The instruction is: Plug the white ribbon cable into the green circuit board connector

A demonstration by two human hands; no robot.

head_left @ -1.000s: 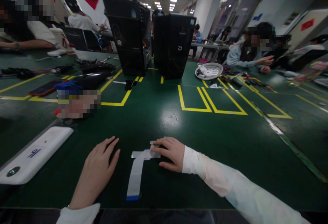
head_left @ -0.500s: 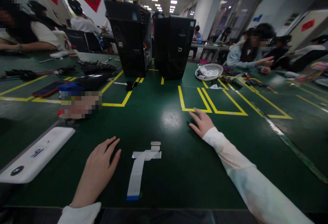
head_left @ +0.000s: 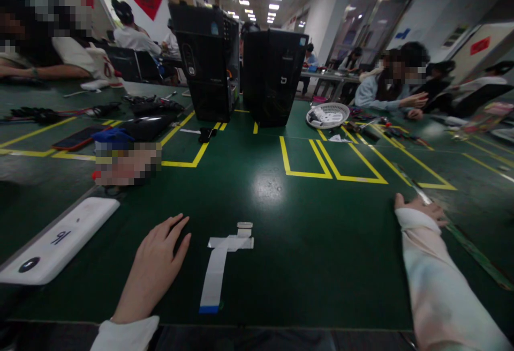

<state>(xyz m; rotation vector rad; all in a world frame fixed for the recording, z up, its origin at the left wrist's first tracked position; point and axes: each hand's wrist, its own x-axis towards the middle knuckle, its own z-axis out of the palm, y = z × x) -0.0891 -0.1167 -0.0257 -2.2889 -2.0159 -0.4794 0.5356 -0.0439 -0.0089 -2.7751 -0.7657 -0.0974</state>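
Note:
A white flat ribbon cable [head_left: 212, 278] with a blue end lies on the green table. Its folded upper part carries a small connector [head_left: 244, 226]. Just left of the cable, my left hand [head_left: 158, 257] rests palm down, fingers stretched out and holding nothing. Far to the right, my right hand [head_left: 423, 211] is low over the table, thumb and fingers apart. It is at a long narrow strip [head_left: 474, 252], silvery in one part and green in another; whether the fingertips touch it I cannot tell. Nothing shows in this hand.
On the left lies a white case marked 16 [head_left: 60, 241], below a blue-and-black item [head_left: 112, 136]. Two black computer towers [head_left: 267, 80] stand at the back. A white basket [head_left: 328, 115] holds small parts. Yellow tape [head_left: 361, 179] marks the table. Other people sit around.
My right hand has moved to the right, from near the yellow tape to the narrow strip. My left hand and the ribbon cable have stayed in place.

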